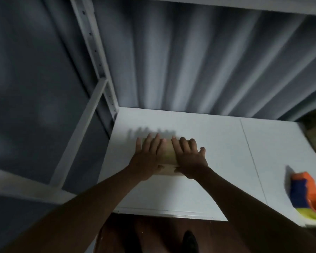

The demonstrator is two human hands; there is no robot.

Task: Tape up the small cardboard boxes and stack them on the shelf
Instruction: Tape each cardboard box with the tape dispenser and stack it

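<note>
Both hands lie flat on one small cardboard box (pixel 169 157) resting on the white shelf (pixel 217 143), the left hand (pixel 147 159) and right hand (pixel 189 157) side by side with fingers straight, spread and pressing its top. Far right of the box sits an orange-and-blue tape dispenser (pixel 306 194). Motion blur hides any writing.

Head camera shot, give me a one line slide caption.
Both hands, left and right, press flat on a small cardboard box on the white shelf.
</note>
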